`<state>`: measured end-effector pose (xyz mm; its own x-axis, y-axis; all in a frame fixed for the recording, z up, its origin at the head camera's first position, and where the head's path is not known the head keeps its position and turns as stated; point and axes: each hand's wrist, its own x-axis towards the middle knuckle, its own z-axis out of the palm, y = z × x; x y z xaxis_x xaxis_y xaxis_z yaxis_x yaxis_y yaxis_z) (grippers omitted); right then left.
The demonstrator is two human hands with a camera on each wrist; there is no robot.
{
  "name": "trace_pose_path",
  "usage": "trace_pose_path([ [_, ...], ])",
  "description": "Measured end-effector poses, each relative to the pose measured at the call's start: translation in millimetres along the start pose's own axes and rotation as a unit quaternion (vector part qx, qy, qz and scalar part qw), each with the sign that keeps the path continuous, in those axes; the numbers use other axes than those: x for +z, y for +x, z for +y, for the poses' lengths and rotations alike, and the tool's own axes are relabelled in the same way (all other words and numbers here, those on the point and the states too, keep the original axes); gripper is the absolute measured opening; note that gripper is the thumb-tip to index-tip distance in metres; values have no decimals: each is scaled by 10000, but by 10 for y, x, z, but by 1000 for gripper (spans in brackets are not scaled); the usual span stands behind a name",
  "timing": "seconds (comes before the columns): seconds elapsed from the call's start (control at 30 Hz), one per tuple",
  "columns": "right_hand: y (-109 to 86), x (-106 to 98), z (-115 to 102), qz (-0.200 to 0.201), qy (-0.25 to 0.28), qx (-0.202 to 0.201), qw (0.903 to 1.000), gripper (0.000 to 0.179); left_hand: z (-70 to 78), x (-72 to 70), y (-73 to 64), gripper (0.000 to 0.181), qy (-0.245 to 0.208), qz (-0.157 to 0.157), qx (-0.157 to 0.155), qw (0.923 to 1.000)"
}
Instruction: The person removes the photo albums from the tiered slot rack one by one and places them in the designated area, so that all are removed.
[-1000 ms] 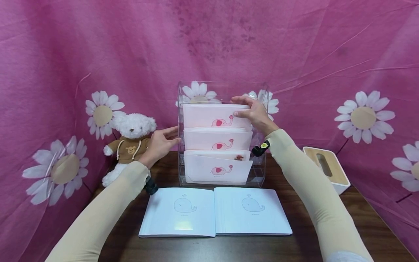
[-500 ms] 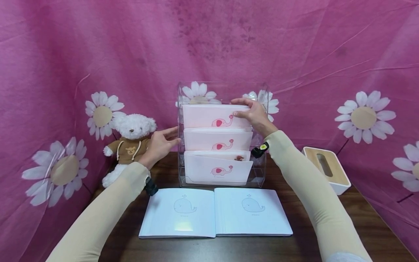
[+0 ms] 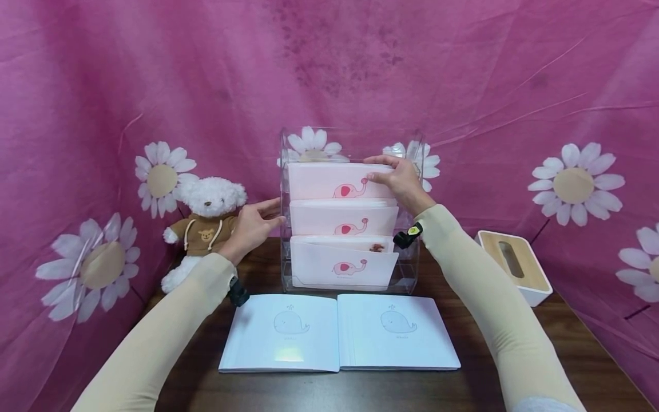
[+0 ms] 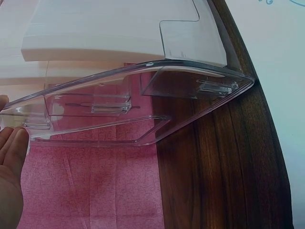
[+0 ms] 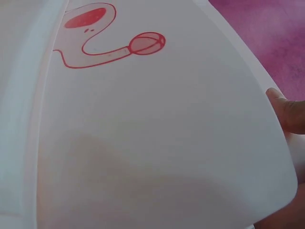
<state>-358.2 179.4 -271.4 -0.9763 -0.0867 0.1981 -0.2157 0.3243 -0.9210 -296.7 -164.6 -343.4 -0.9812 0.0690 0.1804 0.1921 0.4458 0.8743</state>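
Elephant bks (image 3: 314,220) look racked in 3 rows, R hand (image 3: 404,180) pinching top bk (image 3: 314,180), L hand (image 3: 252,226) pinching clear rack (image 3: 285,260), w/ 2 whale bks (image 3: 280,349) prob left.

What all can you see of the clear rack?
The clear rack looks like rigid transparent plastic with rounded corners; the flowered cloth shows through its upper part. It stands upright on the dark wooden table, behind the whale booklets. Elephant booklets sit in it in three rows, each higher row farther back. The left hand holds its left side; whether the right hand, on the top booklet, touches it is unclear.
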Motion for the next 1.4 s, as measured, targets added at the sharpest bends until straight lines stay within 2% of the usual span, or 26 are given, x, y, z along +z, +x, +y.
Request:
trace_pose_path([
  [0.3,-6,3,-39,92,-50,122,9999,38,-4,1,18,56,15,-11,-116,9999],
  [0.7,-9,12,-59,228,-147,77,9996,36,10,9,16,57,-181,-34,-42,9998],
  [0.93,-23,-31,-94,240,217,117,9994,36,21,-1,5,57,-24,-19,-161,9999],
  [1.4,-44,-237,-274,606,1003,-304,9926,35,31,2,5,56,32,27,-138,9999],
])
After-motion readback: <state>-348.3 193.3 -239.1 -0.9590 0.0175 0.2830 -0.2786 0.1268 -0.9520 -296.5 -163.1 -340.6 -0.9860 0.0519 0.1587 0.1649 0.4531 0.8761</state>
